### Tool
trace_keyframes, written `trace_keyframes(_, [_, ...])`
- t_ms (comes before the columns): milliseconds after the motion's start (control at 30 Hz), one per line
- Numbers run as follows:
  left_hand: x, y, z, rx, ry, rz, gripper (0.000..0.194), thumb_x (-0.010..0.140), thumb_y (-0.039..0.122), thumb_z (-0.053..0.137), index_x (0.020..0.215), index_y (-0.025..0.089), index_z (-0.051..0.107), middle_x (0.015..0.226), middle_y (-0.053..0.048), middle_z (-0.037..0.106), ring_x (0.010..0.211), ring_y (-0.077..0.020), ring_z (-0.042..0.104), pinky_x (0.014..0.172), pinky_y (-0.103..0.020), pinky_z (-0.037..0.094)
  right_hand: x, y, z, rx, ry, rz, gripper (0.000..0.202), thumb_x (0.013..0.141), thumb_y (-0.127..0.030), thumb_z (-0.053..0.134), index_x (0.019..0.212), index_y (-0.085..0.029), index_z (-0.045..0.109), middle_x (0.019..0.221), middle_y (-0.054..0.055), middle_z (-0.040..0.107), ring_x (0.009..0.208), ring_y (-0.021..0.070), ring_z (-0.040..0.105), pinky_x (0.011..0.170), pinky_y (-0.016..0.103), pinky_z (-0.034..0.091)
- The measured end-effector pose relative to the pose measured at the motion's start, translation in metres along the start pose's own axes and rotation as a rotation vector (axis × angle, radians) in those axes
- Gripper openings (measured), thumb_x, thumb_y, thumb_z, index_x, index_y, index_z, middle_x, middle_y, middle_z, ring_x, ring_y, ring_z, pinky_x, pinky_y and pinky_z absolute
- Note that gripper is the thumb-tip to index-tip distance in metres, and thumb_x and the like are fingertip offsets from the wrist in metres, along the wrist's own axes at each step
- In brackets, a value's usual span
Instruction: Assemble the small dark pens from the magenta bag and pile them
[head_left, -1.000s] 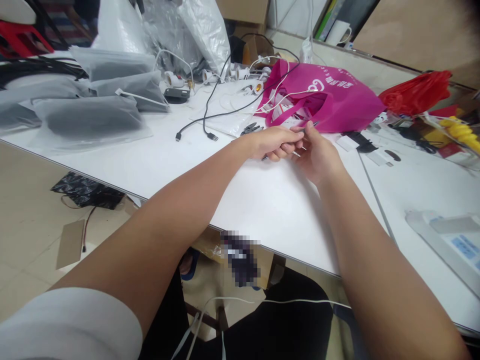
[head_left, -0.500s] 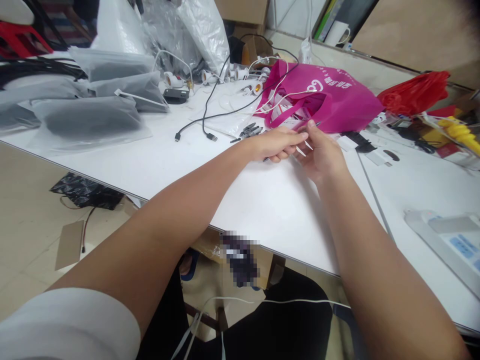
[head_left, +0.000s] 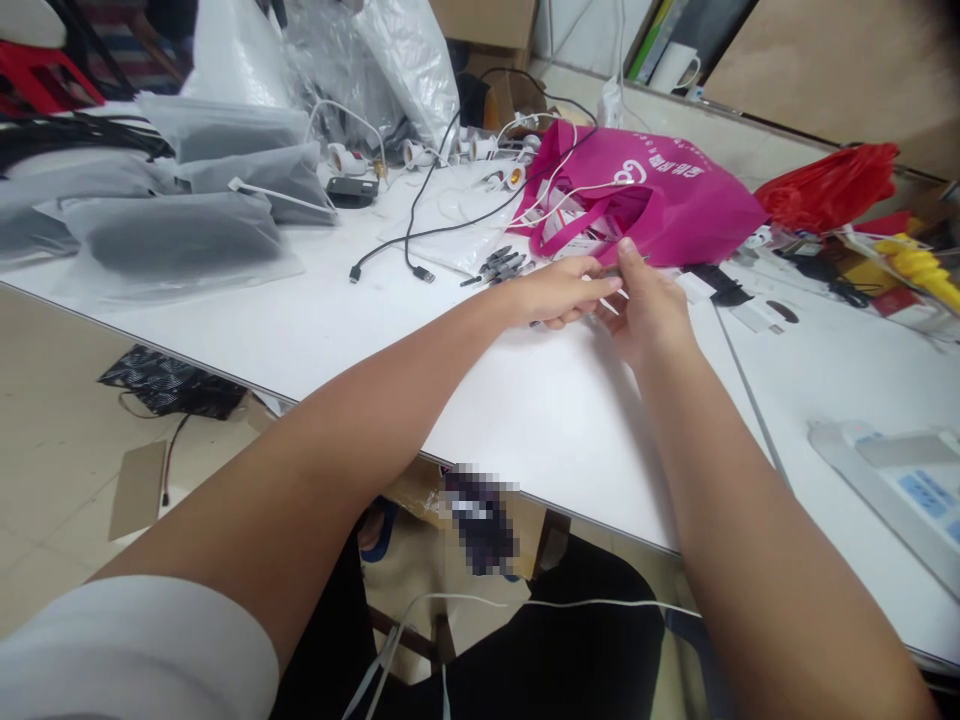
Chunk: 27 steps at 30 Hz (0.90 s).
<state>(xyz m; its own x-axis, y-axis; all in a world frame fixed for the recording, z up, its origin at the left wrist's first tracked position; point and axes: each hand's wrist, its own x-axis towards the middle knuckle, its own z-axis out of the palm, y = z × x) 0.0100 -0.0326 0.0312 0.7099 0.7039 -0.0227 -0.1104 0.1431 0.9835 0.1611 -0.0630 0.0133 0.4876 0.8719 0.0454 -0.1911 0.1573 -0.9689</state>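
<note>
My left hand is closed over the white table, its fingers curled, with a small dark tip showing below them. Facing it, my right hand has its thumb and fingers bent around a thin dark pen-like piece. The fingertips of both hands meet or nearly meet, and part of what lies between them is hidden. Just beyond my left hand lies a small pile of dark pen-like pieces. A magenta bag with papers in its mouth rests behind my right hand.
Grey pouches lie at the left of the table. Black cables and white lamp sockets are at the back. To the right are a red plastic bag, a yellow object and a pale device.
Both hands have shifted slightly at the fingers. The thin dark piece shows more clearly between them, and more of the dark pile is visible.
</note>
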Motion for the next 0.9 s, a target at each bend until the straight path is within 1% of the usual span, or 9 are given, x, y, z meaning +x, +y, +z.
trace_keyframes(67, [-0.001, 0.001, 0.002, -0.006, 0.012, -0.008, 0.023, 0.122, 0.027, 0.062, 0.099, 0.023, 0.059, 0.067, 0.008, 0.041, 0.045, -0.0068, 0.029, 0.05, -0.021, 0.011, 0.001, 0.001, -0.001, -0.011, -0.024, -0.007, 0.038, 0.103, -0.056, 0.095, 0.089, -0.03, 0.071, 0.089, 0.002, 0.078, 0.094, 0.0238, 0.076, 0.076, 0.036, 0.069])
trace_keyframes(200, [0.0, 0.001, 0.001, 0.011, 0.011, -0.02, 0.042, 0.127, 0.034, 0.048, 0.09, 0.02, 0.061, 0.067, 0.007, 0.039, 0.046, -0.0061, 0.022, 0.05, -0.022, 0.008, 0.003, 0.003, -0.004, 0.003, -0.14, -0.025, 0.038, 0.104, -0.062, 0.091, 0.093, -0.031, 0.074, 0.083, 0.0, 0.072, 0.087, 0.0221, 0.074, 0.076, 0.036, 0.07])
trace_keyframes(300, [0.0, -0.001, 0.001, 0.024, -0.006, 0.016, 0.035, 0.124, 0.039, 0.058, 0.094, 0.022, 0.061, 0.068, 0.006, 0.041, 0.049, -0.0075, 0.025, 0.051, -0.024, 0.009, 0.005, 0.005, -0.004, -0.008, -0.084, -0.049, 0.042, 0.1, -0.057, 0.096, 0.085, -0.03, 0.068, 0.082, 0.0, 0.072, 0.089, 0.0229, 0.075, 0.074, 0.036, 0.07])
trace_keyframes(367, [-0.001, -0.001, 0.003, 0.035, -0.012, 0.011, 0.026, 0.123, 0.033, 0.061, 0.099, 0.024, 0.06, 0.069, 0.006, 0.043, 0.049, -0.0082, 0.028, 0.051, -0.024, 0.01, 0.005, 0.007, -0.003, -0.024, -0.036, -0.051, 0.045, 0.1, -0.057, 0.096, 0.083, -0.031, 0.064, 0.084, 0.002, 0.074, 0.095, 0.0263, 0.078, 0.077, 0.041, 0.072])
trace_keyframes(500, [0.0, 0.001, 0.004, -0.013, 0.004, -0.012, 0.029, 0.125, 0.027, 0.053, 0.096, 0.023, 0.056, 0.068, 0.007, 0.042, 0.047, -0.0067, 0.027, 0.052, -0.024, 0.009, 0.004, 0.006, -0.004, -0.011, -0.103, -0.029, 0.043, 0.103, -0.069, 0.088, 0.091, -0.032, 0.072, 0.081, 0.001, 0.071, 0.093, 0.0264, 0.077, 0.085, 0.045, 0.074])
trace_keyframes(600, [0.005, -0.002, 0.002, -0.041, 0.032, 0.017, 0.037, 0.123, 0.038, 0.063, 0.09, 0.022, 0.055, 0.068, 0.006, 0.042, 0.047, -0.0056, 0.025, 0.053, -0.026, 0.008, 0.003, 0.004, -0.005, -0.017, -0.169, -0.044, 0.04, 0.102, -0.069, 0.089, 0.095, -0.031, 0.078, 0.079, -0.001, 0.067, 0.086, 0.0221, 0.075, 0.082, 0.039, 0.074])
trace_keyframes(700, [0.01, -0.009, 0.0, 0.019, 0.051, 0.058, 0.042, 0.115, 0.049, 0.082, 0.094, 0.024, 0.056, 0.068, 0.006, 0.044, 0.049, -0.0066, 0.03, 0.055, -0.029, 0.011, 0.004, 0.003, -0.006, -0.039, -0.122, -0.083, 0.041, 0.098, -0.062, 0.096, 0.091, -0.03, 0.073, 0.088, 0.0, 0.075, 0.096, 0.0233, 0.079, 0.082, 0.037, 0.072])
trace_keyframes(767, [0.013, -0.012, 0.001, 0.052, 0.065, 0.08, 0.041, 0.112, 0.051, 0.086, 0.099, 0.025, 0.057, 0.069, 0.006, 0.046, 0.051, -0.0079, 0.034, 0.056, -0.031, 0.015, 0.005, 0.004, -0.006, -0.048, -0.094, -0.089, 0.044, 0.098, -0.062, 0.098, 0.089, -0.029, 0.069, 0.094, 0.002, 0.078, 0.103, 0.0264, 0.08, 0.084, 0.04, 0.07])
trace_keyframes(900, [0.016, -0.013, 0.003, -0.001, 0.074, 0.073, 0.038, 0.124, 0.049, 0.064, 0.097, 0.024, 0.057, 0.07, 0.006, 0.043, 0.05, -0.0077, 0.029, 0.057, -0.031, 0.013, 0.006, 0.005, -0.004, 0.016, -0.13, -0.056, 0.047, 0.104, -0.073, 0.086, 0.094, -0.029, 0.077, 0.084, -0.001, 0.067, 0.086, 0.0208, 0.07, 0.079, 0.038, 0.066])
